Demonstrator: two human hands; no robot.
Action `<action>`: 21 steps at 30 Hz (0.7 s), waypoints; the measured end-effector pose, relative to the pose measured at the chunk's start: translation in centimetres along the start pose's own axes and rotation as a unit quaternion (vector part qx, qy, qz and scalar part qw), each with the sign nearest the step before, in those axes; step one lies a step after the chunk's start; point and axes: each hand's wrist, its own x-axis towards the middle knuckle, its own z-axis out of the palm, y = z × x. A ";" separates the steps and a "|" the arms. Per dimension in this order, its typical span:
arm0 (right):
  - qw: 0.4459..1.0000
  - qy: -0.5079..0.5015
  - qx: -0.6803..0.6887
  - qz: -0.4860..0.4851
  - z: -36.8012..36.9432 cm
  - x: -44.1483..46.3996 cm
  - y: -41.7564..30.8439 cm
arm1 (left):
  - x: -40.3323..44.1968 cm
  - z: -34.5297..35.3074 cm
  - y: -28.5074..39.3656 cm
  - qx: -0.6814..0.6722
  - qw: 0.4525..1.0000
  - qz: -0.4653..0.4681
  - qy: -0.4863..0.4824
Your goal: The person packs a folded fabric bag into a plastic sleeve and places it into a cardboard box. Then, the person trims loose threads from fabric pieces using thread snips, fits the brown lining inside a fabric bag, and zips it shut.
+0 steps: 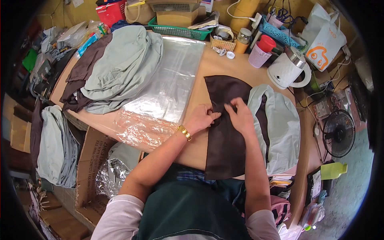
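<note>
A dark brown piece of cloth (226, 146) lies on the table in front of me, its lower end at the near table edge. My left hand (205, 117), with a gold watch on the wrist, is closed at the cloth's left edge, thumb and fingers pinching the fabric. Over the middle of the same cloth, my right hand (241, 115) has its fingers bent and drawn together; what lies between the fingertips is too small to make out. Just right of that hand is a folded pale grey-green cloth (283, 132) with a dark strip along it.
Clear plastic bags (176, 76) lie left of my hands, beside a heap of pale and brown fabric (124, 64). At the back right stand a white kettle (286, 68), a lilac cup (259, 56) and a jar (243, 38). A small black fan (339, 133) is far right.
</note>
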 end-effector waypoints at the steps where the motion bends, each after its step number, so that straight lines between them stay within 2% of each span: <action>1: 0.998 0.035 0.054 0.005 0.5 1.1 -0.9 | -0.3 0.3 -0.1 0.005 1.000 -0.001 -0.005; 3: 0.991 0.074 0.110 0.014 1.6 1.4 -1.8 | -1.2 0.9 -0.6 -0.106 0.994 -0.033 -0.007; 7: 0.998 0.007 0.064 0.007 3.6 0.7 -1.0 | -2.5 -2.0 -0.8 -0.009 0.999 -0.034 -0.009; 9: 0.992 -0.003 0.007 -0.124 3.8 0.3 -0.6 | -3.2 -2.8 -0.9 0.004 0.999 -0.048 0.014; 10: 0.985 0.054 0.001 -0.161 4.5 0.5 0.0 | -3.4 -3.1 -0.9 0.001 0.999 -0.033 0.019; 14: 0.986 0.085 0.034 -0.137 4.7 0.2 0.3 | -3.4 -3.7 -1.6 -0.034 0.999 -0.015 0.036; 17: 0.984 0.105 0.092 -0.115 4.1 0.1 0.1 | -3.6 -4.3 -1.6 -0.172 0.980 -0.051 0.086; 18: 0.985 0.094 0.109 -0.092 3.7 0.0 -0.3 | -3.5 -4.9 -2.4 -0.250 0.964 -0.034 0.079; 21: 0.983 0.092 0.140 -0.074 3.4 0.0 -0.6 | -3.0 -4.3 -2.2 -0.278 0.954 0.001 0.113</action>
